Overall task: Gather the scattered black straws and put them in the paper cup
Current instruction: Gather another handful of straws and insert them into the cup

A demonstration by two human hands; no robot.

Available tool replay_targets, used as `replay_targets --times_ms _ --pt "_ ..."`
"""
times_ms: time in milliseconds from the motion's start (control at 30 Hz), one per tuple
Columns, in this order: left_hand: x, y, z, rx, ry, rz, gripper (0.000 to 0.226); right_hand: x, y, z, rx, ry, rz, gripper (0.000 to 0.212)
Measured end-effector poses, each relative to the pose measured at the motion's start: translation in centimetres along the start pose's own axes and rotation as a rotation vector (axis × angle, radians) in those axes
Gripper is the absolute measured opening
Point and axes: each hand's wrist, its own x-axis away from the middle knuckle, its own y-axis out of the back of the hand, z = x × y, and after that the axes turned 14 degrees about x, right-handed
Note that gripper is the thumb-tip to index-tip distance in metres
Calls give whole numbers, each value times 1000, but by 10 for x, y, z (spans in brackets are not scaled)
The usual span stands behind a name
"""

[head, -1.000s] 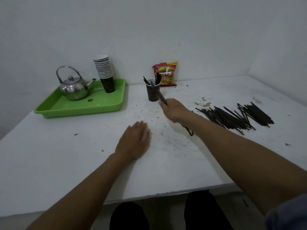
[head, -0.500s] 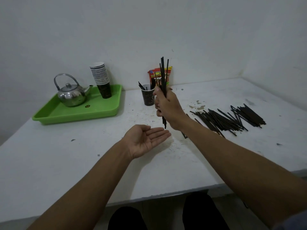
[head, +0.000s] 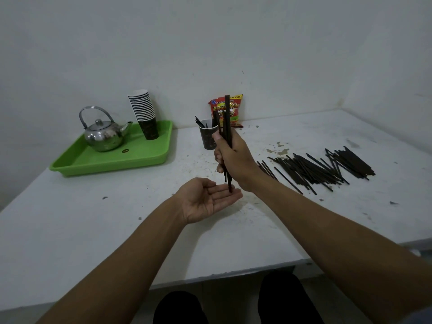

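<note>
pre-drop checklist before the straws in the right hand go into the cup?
1. Right hand grip shut on bundle of straws: ok.
2. Bundle upright: ok.
3. Lower ends squared on open left hand: not ok, ends uneven.
4. Paper cup upright, with room: ok, few straws inside.
5. Bundle above cup mouth: not ok, it is nearer than the cup.
6. Loose straws remaining on table: not ok, large pile.

We note black straws (head: 322, 169) on a white, speckled table (head: 117, 230). Green tray (head: 109, 160), silver kettle (head: 104, 134), red-and-yellow snack bag (head: 235, 107). Dark paper cup (head: 207, 136), white inside.
</note>
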Motion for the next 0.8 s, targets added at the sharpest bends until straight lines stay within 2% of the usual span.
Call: replay_targets --times_ms 167,300,567,800 --pt "-3 -1 2 -34 17 1 44 2 0 -5 7 -5 -35 22" --pt "-7 1 5 -60 26 -7 45 1 0 -6 -35 -46 -118 18" --pt "-11 3 6 -115 42 -101 46 -4 5 -4 -122 -63 -223 42" --pt "-11 3 7 -110 56 -89 47 1 5 -15 -41 -28 -206 33"
